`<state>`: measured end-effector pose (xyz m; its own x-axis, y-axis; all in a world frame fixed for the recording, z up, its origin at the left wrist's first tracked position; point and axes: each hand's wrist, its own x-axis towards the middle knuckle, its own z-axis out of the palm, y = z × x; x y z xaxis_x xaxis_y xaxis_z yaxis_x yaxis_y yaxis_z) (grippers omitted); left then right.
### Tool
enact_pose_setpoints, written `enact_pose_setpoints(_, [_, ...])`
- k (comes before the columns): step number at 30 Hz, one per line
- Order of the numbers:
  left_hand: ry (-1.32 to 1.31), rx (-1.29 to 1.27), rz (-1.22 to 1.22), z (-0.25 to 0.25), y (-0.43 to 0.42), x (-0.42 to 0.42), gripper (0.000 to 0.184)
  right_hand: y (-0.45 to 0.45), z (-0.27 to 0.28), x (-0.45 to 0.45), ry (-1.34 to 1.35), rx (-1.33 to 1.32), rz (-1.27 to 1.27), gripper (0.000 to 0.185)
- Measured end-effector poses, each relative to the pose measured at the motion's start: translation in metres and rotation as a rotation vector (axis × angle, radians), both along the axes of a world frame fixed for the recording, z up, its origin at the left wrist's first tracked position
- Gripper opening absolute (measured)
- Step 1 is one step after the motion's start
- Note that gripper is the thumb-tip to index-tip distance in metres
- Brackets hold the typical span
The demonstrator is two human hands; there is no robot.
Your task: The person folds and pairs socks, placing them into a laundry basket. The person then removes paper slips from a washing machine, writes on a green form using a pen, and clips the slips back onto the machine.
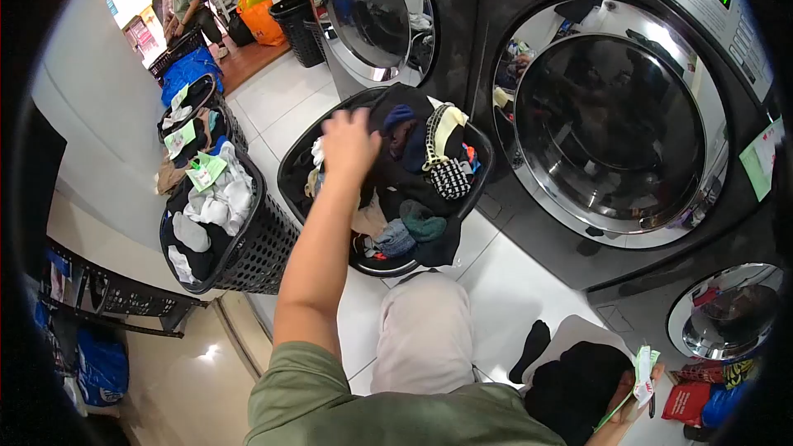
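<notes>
My left hand (349,147) reaches over the left side of a black laundry basket (291,190), its fingers stretched out and a little blurred. No item shows in it. Dark clothes (388,173) fill the basket, along with a black-and-white checked cloth (451,179), a green bundled piece (423,221) and a blue-grey one (394,239). At the lower right, my right hand (615,413) is partly hidden and grips a green and white paper tag (643,372). A thin dark stick-like thing shows beside it. Black cloth (578,396) lies over my right leg, next to this hand.
Dark front-loading machines (545,223) with round doors stand ahead and right; one display reads PUSH. Tagged laundry baskets (248,252) line the left. A person (186,8) sits near the doorway. Red and blue bags (687,403) lie at the lower right.
</notes>
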<state>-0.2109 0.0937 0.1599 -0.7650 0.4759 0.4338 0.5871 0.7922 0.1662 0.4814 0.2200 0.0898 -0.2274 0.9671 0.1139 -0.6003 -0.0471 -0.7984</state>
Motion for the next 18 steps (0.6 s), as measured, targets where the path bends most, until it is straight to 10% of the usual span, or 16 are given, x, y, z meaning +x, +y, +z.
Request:
enact_pose_setpoints(3, [-0.266,-0.163,0.208,-0.016,-0.035,-0.035,0.062,0.002,-0.002,-0.002,0.001,-0.008,0.016,0.035])
enact_pose_setpoints(11, [-0.331,1.044,-0.302,-0.046,-0.015,-0.073,0.041,0.003,-0.002,0.0,-0.004,-0.013,0.024,0.035])
enact_pose_setpoints(15, [-0.462,0.11,-0.367,-0.082,0.032,-0.005,0.04,0.006,-0.002,0.002,-0.003,-0.006,0.031,0.035])
enact_pose_setpoints(18, [-0.335,0.138,-0.292,-0.078,0.029,0.028,0.04,0.006,-0.001,0.003,-0.011,0.0,0.017,0.035])
